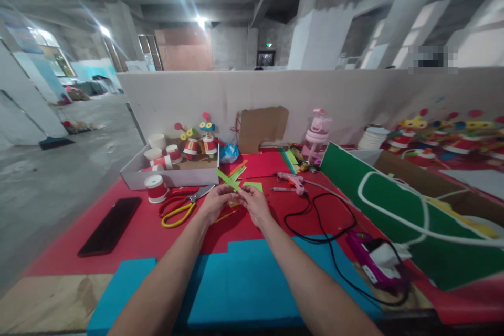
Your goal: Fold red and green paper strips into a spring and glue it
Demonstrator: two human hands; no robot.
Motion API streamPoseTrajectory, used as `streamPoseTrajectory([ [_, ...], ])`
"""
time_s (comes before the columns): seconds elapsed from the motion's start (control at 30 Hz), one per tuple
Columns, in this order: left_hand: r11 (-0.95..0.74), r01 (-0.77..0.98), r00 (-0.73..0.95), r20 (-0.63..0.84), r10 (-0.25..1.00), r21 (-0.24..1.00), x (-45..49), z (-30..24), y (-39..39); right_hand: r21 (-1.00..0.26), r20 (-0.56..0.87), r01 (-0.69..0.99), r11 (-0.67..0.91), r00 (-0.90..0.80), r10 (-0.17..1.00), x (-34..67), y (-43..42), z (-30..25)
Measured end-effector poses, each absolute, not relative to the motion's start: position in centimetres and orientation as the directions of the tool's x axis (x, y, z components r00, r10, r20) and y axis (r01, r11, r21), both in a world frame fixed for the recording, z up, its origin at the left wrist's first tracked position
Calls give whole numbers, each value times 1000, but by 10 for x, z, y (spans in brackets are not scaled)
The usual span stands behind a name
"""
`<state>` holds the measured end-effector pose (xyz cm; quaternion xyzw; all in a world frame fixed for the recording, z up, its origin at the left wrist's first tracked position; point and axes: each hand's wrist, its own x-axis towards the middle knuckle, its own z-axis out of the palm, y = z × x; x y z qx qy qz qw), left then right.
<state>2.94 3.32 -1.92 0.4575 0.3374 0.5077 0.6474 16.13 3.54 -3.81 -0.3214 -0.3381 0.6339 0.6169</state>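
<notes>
From where I'm standing, the person's two hands are meeting over the middle of the red-covered worktop (147,233). The left hand (218,203) and the right hand (255,206) are pinching a narrow light-green paper strip (226,179) between their fingertips, its free end pointing away to the left; I can't tell which hand is gripping it more firmly. More paper strips (238,172) are lying just beyond the fingers, near a bright red sheet (263,164).

To the left of the left hand, scissors (195,198) with yellow and red at the handles are resting with their blades toward the wrist. A red-and-white cup (156,189) is standing in front of a low white box (192,175), which is carrying more cups and two colourful cup figures (208,142). A black phone (110,227) is lying farther left.

On the other side, a pink glue gun (298,184) is lying just past the right hand, and a black cable (315,240) is looping toward a purple power strip (356,241). A green panel (354,178) is leaning at the right, and a pink bottle (318,128) is standing near the pale partition (189,94). Blue sheets (244,283) are covering the near edge, under the forearms
</notes>
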Motion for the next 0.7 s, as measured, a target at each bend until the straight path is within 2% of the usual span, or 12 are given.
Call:
streamPoseTrajectory([
  [0.23, 1, -264, 154, 41, 987, 965, 28, -25, 37, -871, 9, -490, -38, -92, 996, 160, 32, -37],
  [0.4, -38, -161, 117, 58, 991, 986, 28, -23, 36, -888, 76, -456, 59, -18, 997, 161, 34, -40],
  [0.5, -48, -127, 138, 66, 988, 991, 29, -21, 34, -903, 81, -425, 56, -41, 996, 162, 36, -42],
  [0.7, -47, -195, 151, 77, 986, 980, 30, -19, 31, -917, 102, -391, 82, -29, 994, 163, 36, -44],
])
